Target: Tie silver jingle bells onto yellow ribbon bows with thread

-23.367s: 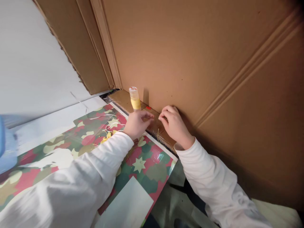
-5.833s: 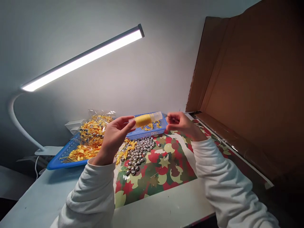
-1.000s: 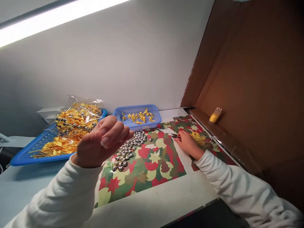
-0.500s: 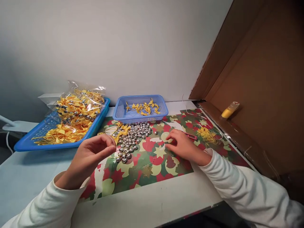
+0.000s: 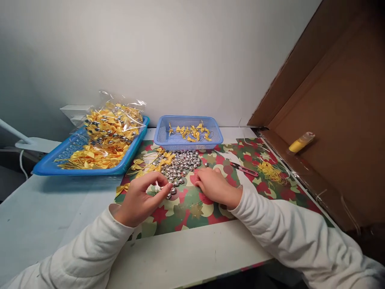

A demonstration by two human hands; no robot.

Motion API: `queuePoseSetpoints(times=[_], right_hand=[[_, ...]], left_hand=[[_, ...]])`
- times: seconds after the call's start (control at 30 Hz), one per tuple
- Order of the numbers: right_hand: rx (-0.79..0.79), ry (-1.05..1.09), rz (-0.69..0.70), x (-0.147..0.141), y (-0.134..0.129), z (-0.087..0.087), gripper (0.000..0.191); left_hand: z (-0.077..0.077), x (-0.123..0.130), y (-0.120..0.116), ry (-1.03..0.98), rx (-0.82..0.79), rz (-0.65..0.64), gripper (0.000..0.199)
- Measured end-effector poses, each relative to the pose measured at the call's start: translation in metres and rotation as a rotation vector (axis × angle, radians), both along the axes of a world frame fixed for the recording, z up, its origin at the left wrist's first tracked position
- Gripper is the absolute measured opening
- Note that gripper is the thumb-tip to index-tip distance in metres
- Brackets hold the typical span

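silver round beads (image 5: pixel 180 163) lie near the narrowed left hand (image 5: pixel 142 200) and curled right hand (image 5: pixel 215 186), holdings unclear; picking, seemingly, needs precision.

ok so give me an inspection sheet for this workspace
surface: patterned sheet on a white tabletop
job's things: silver beads in a loose heap, yellow bows beside them
clutter: tangled yellow thread right of the snips
hands: left hand and right hand both near the beads; whether either holds anything can't be told
cables: white cable at far left
surroundings: large basket and small basket, both holding bows; spool on cardboard ledge
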State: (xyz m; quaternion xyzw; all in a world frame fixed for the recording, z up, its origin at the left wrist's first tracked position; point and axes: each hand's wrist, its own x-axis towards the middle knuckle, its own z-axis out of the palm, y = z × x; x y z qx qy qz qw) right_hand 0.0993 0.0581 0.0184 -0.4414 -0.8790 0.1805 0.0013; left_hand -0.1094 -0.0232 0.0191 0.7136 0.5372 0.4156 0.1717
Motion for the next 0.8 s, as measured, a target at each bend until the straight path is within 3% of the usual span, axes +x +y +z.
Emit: queuePoseSetpoints(times=[0.17, 0.27, 0.3, 0.4, 0.5, 0.6, 0.7, 0.8], right_hand=[[-0.068, 0.210, 0.053, 0.018, 0.006, 0.022, 0.021], [-0.133, 0.407, 0.123, 0.018, 0.001, 0.044, 0.019], [-0.146, 0.442, 0.159, 0.016, -0.003, 0.051, 0.019], [-0.157, 0.524, 0.257, 0.004, -0.014, 0.069, 0.016], [-0.181, 0.666, 0.288, -0.006, -0.016, 0.082, 0.015], [-0.274, 0.863, 0.269, -0.009, -0.011, 0.083, 0.012], [-0.395, 0.965, 0.326, -0.018, -0.017, 0.072, 0.038], [-0.562, 0.864, 0.469, -0.041, -0.039, 0.055, 0.068]], left_hand=[[-0.003, 0.007, -0.002, 0.001, 0.059, -0.049, 0.004], [0.000, 0.018, -0.005, -0.074, -0.036, -0.160, 0.041], [0.002, 0.021, -0.006, -0.127, -0.100, -0.209, 0.044], [0.014, 0.027, -0.007, -0.399, -0.277, -0.328, 0.017], [0.034, 0.019, -0.008, -0.838, -0.303, -0.382, 0.037], [0.063, 0.003, -0.011, -1.151, -0.254, -0.435, 0.036], [0.096, -0.007, -0.017, -1.228, -0.166, -0.419, 0.034], [0.128, -0.005, -0.022, -1.224, -0.097, -0.402, 0.035]])
